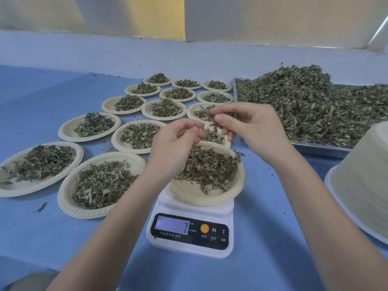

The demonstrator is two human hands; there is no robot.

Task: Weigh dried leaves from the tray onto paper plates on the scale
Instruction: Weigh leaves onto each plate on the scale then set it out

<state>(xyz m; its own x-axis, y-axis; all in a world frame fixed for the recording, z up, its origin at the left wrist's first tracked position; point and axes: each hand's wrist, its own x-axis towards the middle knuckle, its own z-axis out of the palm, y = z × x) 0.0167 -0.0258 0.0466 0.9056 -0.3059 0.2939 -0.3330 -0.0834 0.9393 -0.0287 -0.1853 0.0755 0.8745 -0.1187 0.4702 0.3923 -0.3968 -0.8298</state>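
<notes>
A white digital scale (pixel 190 232) stands at the centre, its display reading 7. On it sits a paper plate (pixel 210 195) with a heap of dried leaves (pixel 210 166). My right hand (pixel 252 129) hovers above the plate's far side and pinches a small clump of leaves between thumb and fingers. My left hand (pixel 174 143) hangs over the plate's left part with its fingers curled; a few leaf bits show at the fingertips. A metal tray (pixel 321 149) piled high with dried leaves (pixel 304 103) lies at the right.
Several filled paper plates (pixel 100 185) cover the blue table (pixel 42 238) to the left and behind the scale. A tall stack of unused paper plates (pixel 363 171) stands at the right edge. A pale wall rises behind the table.
</notes>
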